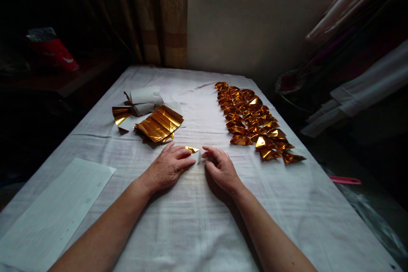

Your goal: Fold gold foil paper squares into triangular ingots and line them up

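Both forearms reach far-ward to where the left hand [167,166] pins a small gold-and-white paper piece [194,154] flat, its fingertips curled on it, right hand [221,168] just right, fingertips closing on its edge.

Two hands [168,168], one white sheet [54,212], one foil stack [159,124]

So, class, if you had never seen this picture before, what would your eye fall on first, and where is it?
The long heap of folded gold foil pieces on the right of the white cloth-covered table stands out most. Next comes the stack of flat gold foil sheets at the left, with a roll of white paper behind it. In the middle, the left hand and right hand press on a small gold and white folded paper.
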Motion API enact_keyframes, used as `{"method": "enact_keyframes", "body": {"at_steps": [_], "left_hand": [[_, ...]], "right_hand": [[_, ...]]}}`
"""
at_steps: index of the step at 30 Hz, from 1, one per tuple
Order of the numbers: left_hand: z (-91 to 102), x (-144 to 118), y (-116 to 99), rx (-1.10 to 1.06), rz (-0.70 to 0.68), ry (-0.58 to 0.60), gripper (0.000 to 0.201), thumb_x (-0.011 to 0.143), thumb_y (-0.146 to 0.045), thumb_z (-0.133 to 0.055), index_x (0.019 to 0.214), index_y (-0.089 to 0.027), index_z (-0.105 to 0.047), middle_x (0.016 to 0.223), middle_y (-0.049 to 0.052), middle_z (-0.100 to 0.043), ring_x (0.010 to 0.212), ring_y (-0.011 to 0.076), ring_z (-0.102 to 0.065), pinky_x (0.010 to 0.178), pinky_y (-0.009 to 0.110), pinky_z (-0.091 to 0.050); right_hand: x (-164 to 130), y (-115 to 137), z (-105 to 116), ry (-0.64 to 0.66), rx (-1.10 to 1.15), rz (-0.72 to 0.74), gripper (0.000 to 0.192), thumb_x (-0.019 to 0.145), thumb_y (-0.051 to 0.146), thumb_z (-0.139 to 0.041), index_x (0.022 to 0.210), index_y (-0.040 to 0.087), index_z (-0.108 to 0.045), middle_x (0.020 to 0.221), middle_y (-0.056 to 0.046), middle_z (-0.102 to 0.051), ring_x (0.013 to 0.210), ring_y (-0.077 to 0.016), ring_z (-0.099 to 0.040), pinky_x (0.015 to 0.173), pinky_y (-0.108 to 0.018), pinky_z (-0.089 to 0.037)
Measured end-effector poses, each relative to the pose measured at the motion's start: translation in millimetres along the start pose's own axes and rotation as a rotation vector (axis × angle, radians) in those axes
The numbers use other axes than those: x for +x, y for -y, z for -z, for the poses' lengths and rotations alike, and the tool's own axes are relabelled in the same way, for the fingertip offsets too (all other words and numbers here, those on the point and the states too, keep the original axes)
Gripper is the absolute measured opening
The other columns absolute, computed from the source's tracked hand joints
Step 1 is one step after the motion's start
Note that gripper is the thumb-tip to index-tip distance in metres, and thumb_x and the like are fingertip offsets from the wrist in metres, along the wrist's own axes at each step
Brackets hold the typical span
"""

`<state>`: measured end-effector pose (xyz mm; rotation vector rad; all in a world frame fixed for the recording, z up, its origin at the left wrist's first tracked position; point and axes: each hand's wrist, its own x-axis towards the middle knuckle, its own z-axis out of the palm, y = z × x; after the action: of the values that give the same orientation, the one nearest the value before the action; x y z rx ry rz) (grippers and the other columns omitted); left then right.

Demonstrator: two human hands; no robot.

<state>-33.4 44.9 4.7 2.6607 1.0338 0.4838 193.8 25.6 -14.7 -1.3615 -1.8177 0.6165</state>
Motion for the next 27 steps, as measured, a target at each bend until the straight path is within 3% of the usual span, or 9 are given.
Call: {"method": "enact_keyframes", "body": {"at_steps": [7, 13, 20, 27], "left_hand": [[-2.5, -0.5, 0.3, -0.020, -0.017, -0.023, 0.029, 0.096, -0.020, -0.051, 0.118, -0.031, -0.065, 0.129, 0.003, -0.064, 0.125, 0.0225, -0.052, 0.115, 0.053, -0.023], [-3.2, -0.1, 0.3, -0.038, -0.010, -0.028, 0.046, 0.092, -0.005, -0.044, 0.126, -0.031, -0.060, 0.133, 0.003, -0.062, 0.128, 0.0210, -0.050, 0.114, 0.054, -0.025], [-1.1, 1.3, -4.2, 0.079, -0.040, 0.002, 0.027, 0.097, -0.027, -0.054, 0.120, -0.037, -0.064, 0.130, 0.002, -0.062, 0.126, 0.0243, -0.050, 0.113, 0.057, -0.023], [-0.7, 2.0, -4.6, 0.115, -0.038, -0.012, 0.025, 0.097, -0.030, -0.054, 0.118, -0.038, -0.066, 0.130, 0.002, -0.062, 0.125, 0.0234, -0.051, 0.114, 0.057, -0.022]], "right_hand": [[-2.0, 4.5, -4.4, 0.004, -0.098, 0.114, 0.047, 0.077, 0.008, -0.053, 0.119, 0.026, -0.062, 0.109, -0.004, -0.073, 0.107, -0.0232, -0.063, 0.095, -0.041, -0.044], [-2.4, 5.1, -5.8, 0.017, -0.133, 0.131, 0.045, 0.080, 0.007, -0.053, 0.120, 0.026, -0.061, 0.109, -0.004, -0.072, 0.105, -0.0229, -0.063, 0.094, -0.041, -0.045], [-2.2, 4.5, -3.5, 0.042, -0.130, 0.150, 0.038, 0.085, 0.009, -0.053, 0.116, 0.028, -0.064, 0.108, -0.003, -0.073, 0.103, -0.0219, -0.064, 0.093, -0.040, -0.045], [0.8, -2.4, -6.1, 0.023, -0.190, 0.148, 0.044, 0.088, 0.011, -0.051, 0.128, 0.026, -0.059, 0.115, -0.006, -0.071, 0.112, -0.0233, -0.061, 0.095, -0.041, -0.045]]}}
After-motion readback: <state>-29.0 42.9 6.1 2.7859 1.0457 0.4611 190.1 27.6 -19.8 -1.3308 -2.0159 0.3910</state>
